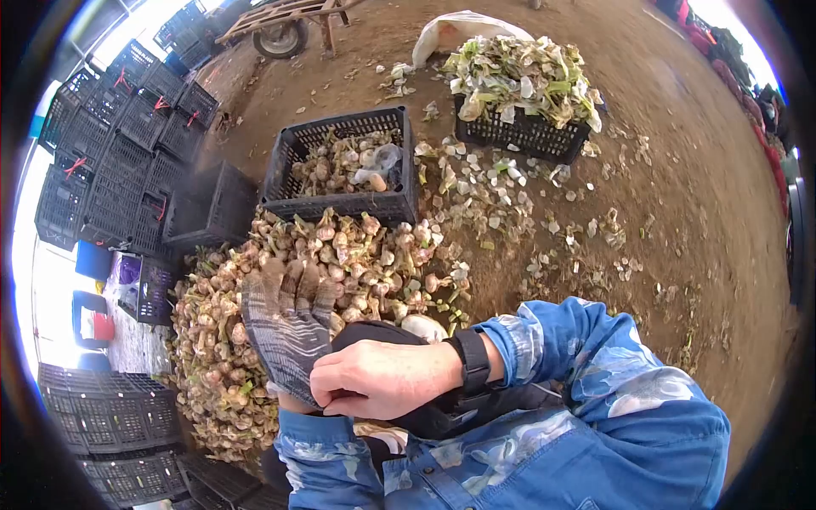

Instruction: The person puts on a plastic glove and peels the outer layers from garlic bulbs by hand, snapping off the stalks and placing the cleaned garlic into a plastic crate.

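Note:
My left hand (290, 327) wears a grey striped knit work glove (285, 344) with brown-stained fingertips. Its fingers are stretched out, and it holds nothing. My bare right hand (378, 380), with a black watch (472, 359) at the wrist, reaches across and pinches the glove's cuff at my left wrist. The exact grip is partly hidden behind the curled fingers. Beneath and around my left hand lies a large heap of garlic bulbs (217, 340) with trimmed stems.
Ahead, a black crate (395, 206) holds garlic and a clear plastic bag. Another crate (523, 140) overflows with peelings. Stacked black crates (119, 174) line the left side. A wheeled cart (285, 25) stands at the back. Husk scraps litter the dirt floor (722, 212).

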The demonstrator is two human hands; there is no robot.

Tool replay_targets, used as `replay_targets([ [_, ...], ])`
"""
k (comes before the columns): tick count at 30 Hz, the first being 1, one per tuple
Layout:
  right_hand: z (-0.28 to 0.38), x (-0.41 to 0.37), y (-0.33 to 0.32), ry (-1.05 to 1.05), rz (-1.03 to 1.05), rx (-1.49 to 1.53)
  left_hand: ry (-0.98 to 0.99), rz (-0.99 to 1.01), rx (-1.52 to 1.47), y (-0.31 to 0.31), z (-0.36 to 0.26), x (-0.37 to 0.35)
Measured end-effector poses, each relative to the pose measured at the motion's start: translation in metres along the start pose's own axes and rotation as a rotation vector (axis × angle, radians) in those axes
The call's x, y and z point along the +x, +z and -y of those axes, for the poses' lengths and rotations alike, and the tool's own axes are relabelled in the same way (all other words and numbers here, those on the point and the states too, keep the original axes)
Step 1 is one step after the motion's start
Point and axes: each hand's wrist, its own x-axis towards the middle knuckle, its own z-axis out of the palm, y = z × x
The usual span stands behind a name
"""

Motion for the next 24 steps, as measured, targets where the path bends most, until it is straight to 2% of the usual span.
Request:
replay_targets([
  [3,-0.016,0.008,-0.010,0.061,0.053,-0.070,0.043,-0.035,0.076,-0.008,-0.004,0.005],
  [5,-0.023,0.014,-0.040,0.083,-0.008,-0.227,0.065,-0.059,0.131,-0.015,-0.008,0.009],
  [7,-0.048,0.020,-0.084,0.294,-0.141,-0.377,-0.020,-0.150,-0.004,-0.025,-0.018,0.019],
  [8,-0.073,0.021,-0.111,0.346,-0.252,-0.436,-0.081,-0.281,0.025,-0.029,-0.025,0.018],
  [9,-0.099,0.022,-0.140,0.397,-0.362,-0.496,-0.065,-0.277,0.029,-0.040,-0.024,0.019],
  [10,-0.113,0.025,-0.168,0.566,-0.421,-0.499,-0.101,-0.232,-0.006,-0.059,-0.024,0.020],
  [11,-0.149,0.018,-0.196,0.513,-0.465,-0.617,-0.138,-0.187,-0.040,-0.079,-0.023,0.020],
  [13,-0.211,0.009,-0.247,0.628,-0.465,-0.719,-0.173,-0.464,0.017,-0.100,-0.018,0.016],
  [15,-0.253,0.007,-0.279,0.722,-0.482,-0.847,-0.170,-0.533,-0.052,-0.118,-0.009,0.017],
  [17,-0.286,0.008,-0.301,0.782,-0.451,-0.968,-0.221,-0.786,-0.008,-0.136,-0.004,0.018],
  [18,-0.297,0.013,-0.309,0.868,-0.370,-1.054,-0.221,-0.793,-0.011,-0.150,-0.004,0.015],
  [20,-0.315,0.021,-0.316,0.873,-0.287,-1.156,-0.313,-0.473,-0.046,-0.169,-0.004,0.012],
  [21,-0.324,0.025,-0.318,0.875,-0.215,-1.260,-0.312,-0.484,-0.050,-0.173,0.000,0.015],
  [23,-0.339,0.031,-0.314,0.867,-0.161,-1.316,-0.326,-0.954,-0.126,-0.174,0.008,0.022],
  [24,-0.346,0.035,-0.312,0.906,-0.094,-1.424,-0.365,-0.613,-0.172,-0.194,0.007,0.019],
])
